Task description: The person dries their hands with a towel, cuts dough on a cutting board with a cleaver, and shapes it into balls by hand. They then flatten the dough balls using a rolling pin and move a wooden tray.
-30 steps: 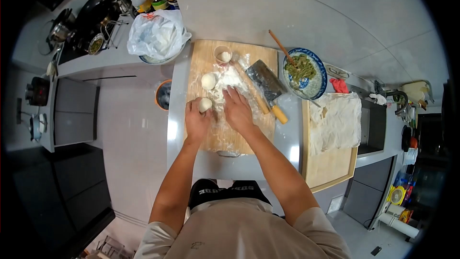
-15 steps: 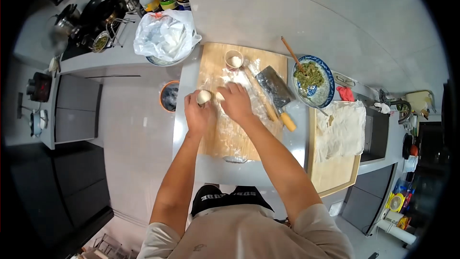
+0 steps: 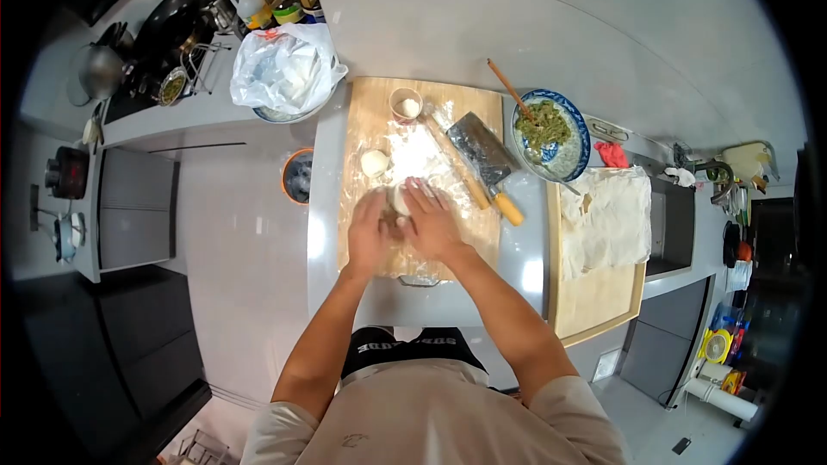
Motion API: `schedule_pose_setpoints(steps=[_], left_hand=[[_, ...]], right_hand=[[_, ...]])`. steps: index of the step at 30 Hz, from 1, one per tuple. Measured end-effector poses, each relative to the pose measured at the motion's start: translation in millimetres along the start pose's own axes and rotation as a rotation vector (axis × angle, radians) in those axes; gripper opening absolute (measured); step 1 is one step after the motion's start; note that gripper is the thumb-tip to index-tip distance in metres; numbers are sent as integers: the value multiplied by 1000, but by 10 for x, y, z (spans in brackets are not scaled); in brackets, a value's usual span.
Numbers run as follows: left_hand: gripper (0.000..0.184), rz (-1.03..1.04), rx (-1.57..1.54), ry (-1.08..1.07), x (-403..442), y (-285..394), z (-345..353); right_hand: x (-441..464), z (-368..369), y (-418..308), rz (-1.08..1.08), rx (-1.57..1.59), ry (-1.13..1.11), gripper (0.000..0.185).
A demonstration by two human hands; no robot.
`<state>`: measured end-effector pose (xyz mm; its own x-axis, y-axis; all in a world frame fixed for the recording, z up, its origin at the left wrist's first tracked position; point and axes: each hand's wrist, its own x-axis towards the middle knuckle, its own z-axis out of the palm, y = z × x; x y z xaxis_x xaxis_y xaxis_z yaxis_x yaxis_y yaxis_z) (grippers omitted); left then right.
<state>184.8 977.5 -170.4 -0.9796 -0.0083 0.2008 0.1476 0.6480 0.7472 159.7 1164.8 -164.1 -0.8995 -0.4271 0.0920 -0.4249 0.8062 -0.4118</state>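
Observation:
A pale piece of dough (image 3: pixel 400 201) sits between my two hands, low over the floured wooden board (image 3: pixel 469 250). My right hand (image 3: pixel 432 222) has its fingers curved over the dough from the right. On the dough's left side is my left hand (image 3: pixel 369 231), smeared by motion, so its grip does not show clearly. A second round dough piece (image 3: pixel 374 163) lies on the board just beyond my left hand. To the right of my hands, a rolling pin (image 3: pixel 465 174) lies alongside a cleaver (image 3: pixel 479 148) with a wooden handle. A small cup of flour (image 3: pixel 405 106) stands near the board's far edge.
Right of the board is a blue-and-white bowl (image 3: pixel 584 133) of green filling with a wooden stick in it. A wooden tray (image 3: pixel 599 306) partly covered by white cloth lies beside the counter. A plastic bag (image 3: pixel 284 69) covers a bowl at far left; an orange-rimmed bucket (image 3: pixel 298 176) stands below.
The dough from my left hand now lies on the board. Both hands have moved nearer to me and closed in around the other piece. The whole view has shifted slightly left.

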Motion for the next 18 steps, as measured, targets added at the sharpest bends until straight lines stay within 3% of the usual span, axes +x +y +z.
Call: schedule_pose_setpoints(steps=[3, 5, 8, 11, 13, 18], left_hand=[[53, 95, 38, -39, 135, 253, 123], [51, 116, 32, -41, 217, 334, 216], [50, 103, 25, -159, 152, 272, 325], [57, 32, 35, -284, -74, 394, 209], [58, 83, 93, -153, -153, 404, 196], [63, 241, 311, -244, 77, 587, 477]], right_hand=[[-79, -142, 250, 78, -26, 115, 61], [28, -261, 380, 252, -271, 388, 58], [138, -281, 575, 398, -297, 228, 49], [-34, -205, 624, 398, -328, 79, 44], [-341, -206, 543, 408, -298, 157, 43], [-881, -238, 430, 471, -197, 279, 45]])
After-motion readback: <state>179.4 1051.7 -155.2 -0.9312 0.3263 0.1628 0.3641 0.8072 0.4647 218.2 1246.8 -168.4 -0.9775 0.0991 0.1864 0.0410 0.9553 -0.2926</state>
